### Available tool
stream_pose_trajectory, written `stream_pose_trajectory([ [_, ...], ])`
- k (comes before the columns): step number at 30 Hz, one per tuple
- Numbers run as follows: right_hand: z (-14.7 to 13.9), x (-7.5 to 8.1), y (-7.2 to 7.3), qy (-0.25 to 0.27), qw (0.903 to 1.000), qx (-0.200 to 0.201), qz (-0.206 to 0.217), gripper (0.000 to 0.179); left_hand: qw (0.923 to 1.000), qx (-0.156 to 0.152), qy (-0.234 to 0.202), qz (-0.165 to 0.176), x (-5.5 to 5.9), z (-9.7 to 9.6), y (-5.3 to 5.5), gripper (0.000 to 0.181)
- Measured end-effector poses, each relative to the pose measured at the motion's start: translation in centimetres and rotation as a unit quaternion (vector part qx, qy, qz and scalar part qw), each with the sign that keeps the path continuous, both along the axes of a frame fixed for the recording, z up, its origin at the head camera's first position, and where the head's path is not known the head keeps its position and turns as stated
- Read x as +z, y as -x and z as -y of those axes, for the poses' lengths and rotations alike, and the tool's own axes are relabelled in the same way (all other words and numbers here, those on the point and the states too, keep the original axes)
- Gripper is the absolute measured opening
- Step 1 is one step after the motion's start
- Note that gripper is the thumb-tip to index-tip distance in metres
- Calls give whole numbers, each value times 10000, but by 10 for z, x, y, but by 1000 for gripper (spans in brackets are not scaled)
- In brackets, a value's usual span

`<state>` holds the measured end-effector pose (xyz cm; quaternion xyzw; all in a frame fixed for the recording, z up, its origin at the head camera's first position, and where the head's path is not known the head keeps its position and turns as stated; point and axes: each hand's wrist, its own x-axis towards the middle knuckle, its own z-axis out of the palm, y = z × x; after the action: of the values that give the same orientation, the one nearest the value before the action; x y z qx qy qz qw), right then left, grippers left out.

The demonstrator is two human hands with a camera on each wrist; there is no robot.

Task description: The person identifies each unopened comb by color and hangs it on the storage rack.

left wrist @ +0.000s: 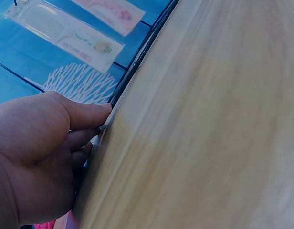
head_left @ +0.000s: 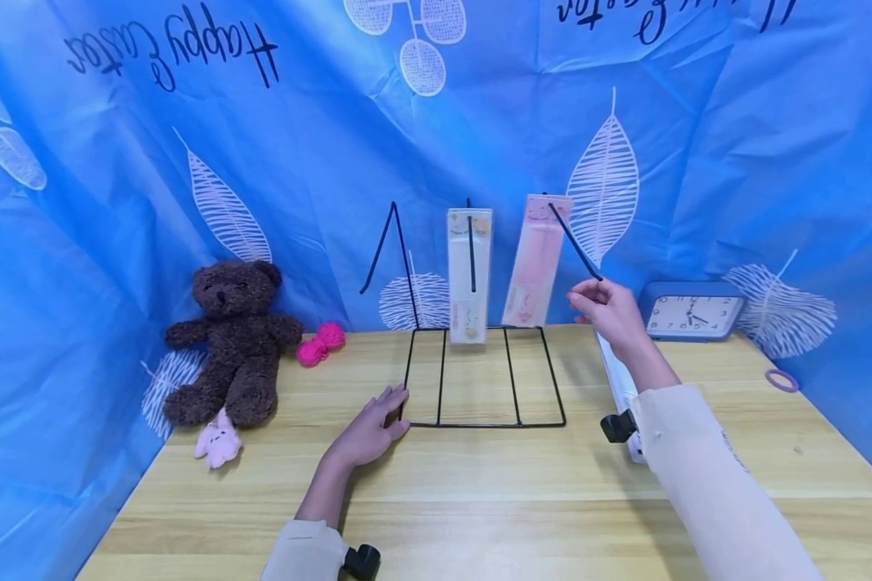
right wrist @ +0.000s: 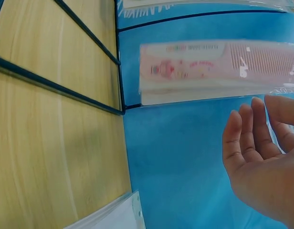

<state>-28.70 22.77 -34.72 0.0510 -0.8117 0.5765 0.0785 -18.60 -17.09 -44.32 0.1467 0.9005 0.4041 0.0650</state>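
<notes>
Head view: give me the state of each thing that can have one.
Wire rack, standing
Left hook, bare
Middle packet, hanging from the middle hook
Pink packet, hanging from the right hook, tilted
White packaging, lying, partly hidden
Teddy bear, sitting upright
Clock, standing, dial showing
Left hand, thumb and fingers at the rack's corner
Right hand, fingers bent, near the right hook's tip

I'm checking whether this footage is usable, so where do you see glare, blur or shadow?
Head: mostly crisp, numerals readable on the clock, light sheen on the cloth, soft shadows from the forearms on the table; left wrist: table grain smeared, washed out toward the lower right; right wrist: small white glare spots on the pink pack.
</notes>
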Motion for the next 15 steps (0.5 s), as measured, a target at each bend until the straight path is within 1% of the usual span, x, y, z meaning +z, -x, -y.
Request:
stream_pose_trajectory([
  [5, -9, -5, -6, -45, 10000, 30, 34, 36, 10000, -18, 41, -6, 0, 0, 1, 55],
  [15, -35, -28, -21, -156, 9978, -255, 595, 41, 10000, 4, 83, 42, -1, 1, 3, 55],
])
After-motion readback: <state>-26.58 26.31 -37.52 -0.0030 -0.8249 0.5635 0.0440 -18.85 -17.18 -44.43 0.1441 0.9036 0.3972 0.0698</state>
